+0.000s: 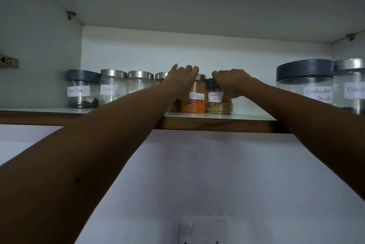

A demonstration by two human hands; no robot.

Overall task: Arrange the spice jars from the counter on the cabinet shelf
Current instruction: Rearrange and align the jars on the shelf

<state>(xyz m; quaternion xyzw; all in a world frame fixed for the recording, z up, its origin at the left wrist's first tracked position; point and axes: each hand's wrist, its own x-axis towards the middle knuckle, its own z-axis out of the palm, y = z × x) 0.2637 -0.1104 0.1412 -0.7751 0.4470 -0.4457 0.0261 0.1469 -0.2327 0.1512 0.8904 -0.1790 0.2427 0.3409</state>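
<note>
while both arms reach up to the cabinet shelf (217, 123), the left hand (181, 77) sits on top of the chilli powder jar (194, 103). its fingers (189, 69) are curled over the steel lid, and what looks like the thumb is down on the glass beside the label. right next to it, touching or nearly so, is the garam masala jar (218, 105). the right hand (231, 81) has that one, fingers hooked over the dark grey lid and thumb pressed on the front near the label.

both jars stand upright on the shelf near its front edge, about mid-width. the chilli one is clear glass, orange powder coating the glass most of the way up, with a handwritten white label. the garam masala one is shorter, with a low layer of tan powder.

further left stand the black pepper jar (83, 89) and cloves jar (112, 87). a bigger coriander powder jar (304, 85) is well off to the right.
</note>
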